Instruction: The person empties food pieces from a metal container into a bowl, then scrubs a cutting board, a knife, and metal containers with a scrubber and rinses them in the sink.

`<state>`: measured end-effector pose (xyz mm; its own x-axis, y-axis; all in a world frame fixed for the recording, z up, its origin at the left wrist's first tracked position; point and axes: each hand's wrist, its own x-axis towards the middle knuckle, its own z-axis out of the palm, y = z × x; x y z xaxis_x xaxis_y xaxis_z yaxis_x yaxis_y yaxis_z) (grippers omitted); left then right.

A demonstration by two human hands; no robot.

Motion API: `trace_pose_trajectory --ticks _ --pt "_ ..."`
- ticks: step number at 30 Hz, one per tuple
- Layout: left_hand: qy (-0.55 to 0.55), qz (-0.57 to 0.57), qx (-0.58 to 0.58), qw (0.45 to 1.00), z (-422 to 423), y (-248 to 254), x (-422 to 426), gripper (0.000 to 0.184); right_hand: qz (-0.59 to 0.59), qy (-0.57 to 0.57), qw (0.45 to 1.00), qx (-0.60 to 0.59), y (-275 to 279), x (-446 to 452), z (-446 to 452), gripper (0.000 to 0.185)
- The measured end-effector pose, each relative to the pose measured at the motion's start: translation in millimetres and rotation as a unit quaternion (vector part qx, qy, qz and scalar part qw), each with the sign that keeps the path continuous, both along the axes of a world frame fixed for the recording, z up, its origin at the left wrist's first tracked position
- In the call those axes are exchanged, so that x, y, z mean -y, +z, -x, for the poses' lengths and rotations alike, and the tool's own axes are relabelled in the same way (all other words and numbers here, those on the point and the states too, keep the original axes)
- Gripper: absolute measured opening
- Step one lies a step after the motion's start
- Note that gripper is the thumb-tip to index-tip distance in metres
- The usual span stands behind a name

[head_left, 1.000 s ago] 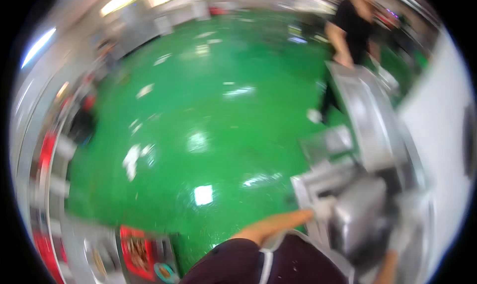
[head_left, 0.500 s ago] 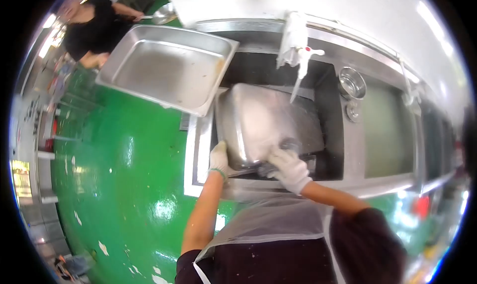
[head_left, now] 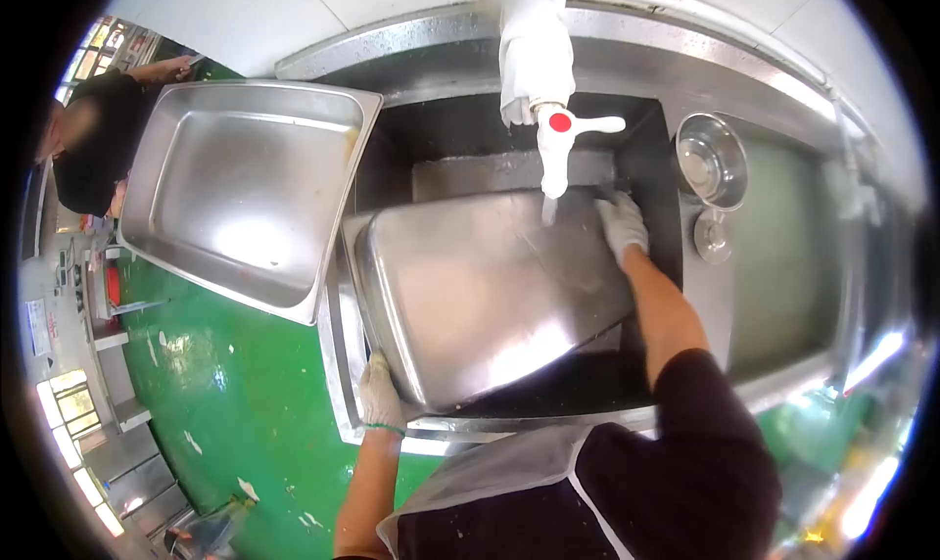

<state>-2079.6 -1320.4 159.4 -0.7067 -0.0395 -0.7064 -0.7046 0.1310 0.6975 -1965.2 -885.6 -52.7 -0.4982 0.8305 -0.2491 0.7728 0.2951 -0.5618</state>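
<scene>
A large steel pan [head_left: 470,296] lies bottom up and tilted over the dark sink basin [head_left: 651,159]. My left hand [head_left: 380,394], in a pale glove with a green cuff edge, grips the pan's near left rim. My right hand [head_left: 623,225], gloved too, is at the pan's far right corner. A dark scouring pad [head_left: 608,191] shows only in part at its fingertips. Above the pan hangs a white tap [head_left: 554,154] with a red dot, and a short stream comes from its spout. White cloth [head_left: 537,56] wraps the pipe over it.
Another steel pan [head_left: 235,193], open side up, stands left of the sink. A person in a black top [head_left: 93,149] is beyond it. On the right ledge are a steel bowl [head_left: 712,159] and a small round strainer [head_left: 713,237], beside a second basin of cloudy water [head_left: 783,266].
My right hand has moved from the pan's near side to its far right corner. The view has shifted closer to the sink. My left hand stays on the left rim.
</scene>
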Motion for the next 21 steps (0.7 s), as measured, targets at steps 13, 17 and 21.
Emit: trace_pose_trajectory --ticks 13,17,21 --pt "-0.011 -0.380 0.229 0.896 -29.8 65.0 -55.5 0.050 -0.184 0.308 0.895 -0.265 279.0 225.4 -20.1 0.051" --pt "-0.098 -0.427 0.013 0.899 -52.6 69.5 -53.7 0.053 -0.396 0.292 0.816 -0.302 268.3 265.9 -75.4 0.061" --pt "-0.025 -0.541 0.061 0.838 -67.5 137.5 -43.1 0.028 -0.334 0.167 0.892 -0.253 241.9 249.4 -129.7 0.064"
